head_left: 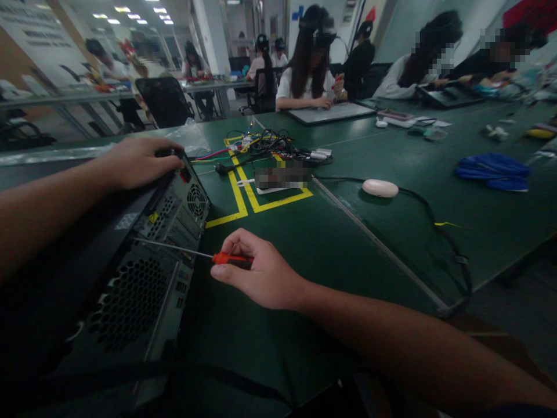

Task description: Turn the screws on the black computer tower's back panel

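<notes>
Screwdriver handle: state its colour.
The screwdriver handle is orange-red with black; head view, in the right hand.

A large, dimly lit workroom. A wide dark-green bench (369, 249) fills the foreground, marked with yellow tape lines (238, 200) and crossed diagonally by a pale seam. Beyond its far edge stand a black mesh office chair (163, 100) and further grey tables (65, 98). A white pillar (212, 35) rises in the middle distance. Rectangular ceiling lights (122, 9) glow in rows at upper left, near a pale notice board (35, 35). Dark floor (522, 313) shows at lower right.
</notes>
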The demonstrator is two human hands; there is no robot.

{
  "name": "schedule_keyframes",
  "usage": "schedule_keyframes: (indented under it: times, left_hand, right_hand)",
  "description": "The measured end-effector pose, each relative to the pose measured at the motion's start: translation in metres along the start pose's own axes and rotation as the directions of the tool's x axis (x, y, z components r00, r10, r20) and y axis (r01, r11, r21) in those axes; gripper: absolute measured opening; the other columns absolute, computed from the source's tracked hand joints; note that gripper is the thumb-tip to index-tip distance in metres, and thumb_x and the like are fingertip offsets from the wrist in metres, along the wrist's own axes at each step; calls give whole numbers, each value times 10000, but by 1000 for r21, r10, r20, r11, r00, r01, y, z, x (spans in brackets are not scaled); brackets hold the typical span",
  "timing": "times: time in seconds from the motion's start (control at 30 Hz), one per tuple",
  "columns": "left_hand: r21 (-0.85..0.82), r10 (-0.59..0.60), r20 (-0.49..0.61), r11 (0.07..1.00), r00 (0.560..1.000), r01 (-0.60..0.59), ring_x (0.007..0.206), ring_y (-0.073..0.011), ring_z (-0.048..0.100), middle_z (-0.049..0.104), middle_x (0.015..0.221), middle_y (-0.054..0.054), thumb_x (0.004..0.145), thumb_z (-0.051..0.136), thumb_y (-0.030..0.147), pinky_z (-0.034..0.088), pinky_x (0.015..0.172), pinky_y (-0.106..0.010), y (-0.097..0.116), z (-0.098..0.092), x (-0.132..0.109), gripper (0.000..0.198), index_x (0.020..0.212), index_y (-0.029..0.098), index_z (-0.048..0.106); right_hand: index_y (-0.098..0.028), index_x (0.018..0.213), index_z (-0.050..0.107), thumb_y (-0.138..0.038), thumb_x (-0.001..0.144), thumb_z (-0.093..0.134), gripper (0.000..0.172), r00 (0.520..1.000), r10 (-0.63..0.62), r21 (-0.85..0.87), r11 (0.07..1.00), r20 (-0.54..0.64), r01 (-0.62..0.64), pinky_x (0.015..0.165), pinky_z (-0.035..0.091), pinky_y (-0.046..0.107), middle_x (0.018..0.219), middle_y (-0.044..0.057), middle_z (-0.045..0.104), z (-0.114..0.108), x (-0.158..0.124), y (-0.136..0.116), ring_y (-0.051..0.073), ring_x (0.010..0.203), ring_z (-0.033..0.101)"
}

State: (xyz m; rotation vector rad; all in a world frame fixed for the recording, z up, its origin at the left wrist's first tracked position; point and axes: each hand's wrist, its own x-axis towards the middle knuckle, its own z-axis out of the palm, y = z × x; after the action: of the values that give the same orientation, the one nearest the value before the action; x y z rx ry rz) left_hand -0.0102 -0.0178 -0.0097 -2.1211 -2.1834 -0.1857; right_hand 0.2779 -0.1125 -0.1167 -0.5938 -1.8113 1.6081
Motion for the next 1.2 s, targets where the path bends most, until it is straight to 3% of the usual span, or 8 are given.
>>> schedule_keyframes:
  times: [1.0,1.2]
  left_hand:
    - [-13,1,1,1000,1000,-1,1280,-358,561,619,1388,-154,827,368,619,399,1112,-481,0,0,0,774,1378,129,601]
    - [-9,-9,8,1000,1000,9,1304,-358,548,608,1409,-154,831,365,609,391,1122,-478,3,-2,-2,767,1384,131,597]
  right_hand:
    - [-210,957,568,-381,839,760,282,1000,18,12,1000,-9,-17,765,480,291,892,-12,618,0,1,2,140,789,572]
    - [-196,945,618,-420,875,724,258,999,45,25,999,-22,-45,686,449,267,836,-15,599,0,1,-3,130,749,547]
